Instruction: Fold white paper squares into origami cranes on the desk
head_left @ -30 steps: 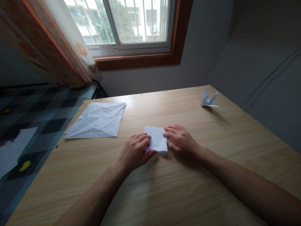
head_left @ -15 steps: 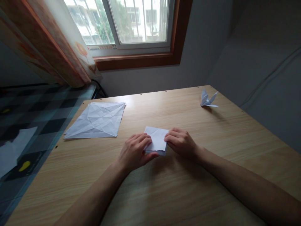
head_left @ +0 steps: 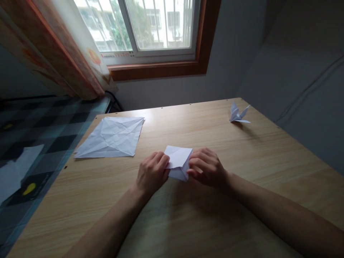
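A small folded white paper (head_left: 177, 162) lies at the middle of the wooden table (head_left: 242, 150), its near flaps lifted off the surface. My left hand (head_left: 151, 174) pinches the paper's left edge with curled fingers. My right hand (head_left: 206, 167) pinches its right edge, fingers bent over the flap. Both forearms reach in from the near edge of the table.
A creased, unfolded white sheet (head_left: 111, 137) lies flat at the table's far left. A finished white paper crane (head_left: 238, 114) stands at the far right. A checkered surface (head_left: 34, 136) with white paper (head_left: 16, 172) adjoins the table's left side. Window and curtain behind.
The paper lay flat under my fingers a second ago; its near layers are now raised and opening. Both hands have curled from flat pressing into pinches at its sides.
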Motion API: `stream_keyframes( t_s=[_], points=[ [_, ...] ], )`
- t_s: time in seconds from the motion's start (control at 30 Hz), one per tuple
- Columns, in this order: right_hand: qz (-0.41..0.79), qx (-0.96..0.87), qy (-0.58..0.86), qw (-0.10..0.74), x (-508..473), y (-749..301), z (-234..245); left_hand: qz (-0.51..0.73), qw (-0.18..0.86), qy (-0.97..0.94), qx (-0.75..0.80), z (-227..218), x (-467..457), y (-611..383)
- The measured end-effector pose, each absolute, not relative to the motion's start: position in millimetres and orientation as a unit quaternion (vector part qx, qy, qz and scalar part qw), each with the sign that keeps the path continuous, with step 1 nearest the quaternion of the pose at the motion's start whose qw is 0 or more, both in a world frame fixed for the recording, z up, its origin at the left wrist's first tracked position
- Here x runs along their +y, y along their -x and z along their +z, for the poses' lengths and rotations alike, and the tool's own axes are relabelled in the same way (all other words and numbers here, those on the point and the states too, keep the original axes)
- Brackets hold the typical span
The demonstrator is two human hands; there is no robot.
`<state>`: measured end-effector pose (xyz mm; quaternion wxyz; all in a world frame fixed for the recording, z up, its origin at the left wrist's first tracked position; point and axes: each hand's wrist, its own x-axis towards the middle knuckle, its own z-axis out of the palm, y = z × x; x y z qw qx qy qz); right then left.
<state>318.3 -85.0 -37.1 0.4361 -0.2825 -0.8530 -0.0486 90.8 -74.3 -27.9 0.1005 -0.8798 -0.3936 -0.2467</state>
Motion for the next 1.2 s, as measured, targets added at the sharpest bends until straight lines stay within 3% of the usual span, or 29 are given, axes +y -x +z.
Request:
stream_keyframes(
  t_s=[0.33, 0.57, 0.77, 1.0, 1.2],
  points=[
    [-0.025, -0.932, 0.271, 0.239, -85, -306, -49, -0.296, 0.135, 0.878, -0.351, -27, -79, -91],
    [0.062, -0.922, 0.29, 0.249, -82, -300, -56, -0.307, 0.153, 0.89, -0.302, -23, -85, -98],
    [0.068, -0.926, 0.297, 0.221, -84, -299, -48, -0.36, 0.147, 0.881, -0.269, -29, -79, -89],
    [0.104, -0.925, 0.288, 0.224, -74, -308, -45, -0.211, 0.079, 0.958, -0.18, -19, -72, -78],
    [0.108, -0.926, 0.297, 0.207, -69, -321, -42, -0.217, 0.2, 0.936, -0.193, -16, -73, -86]
  ],
)
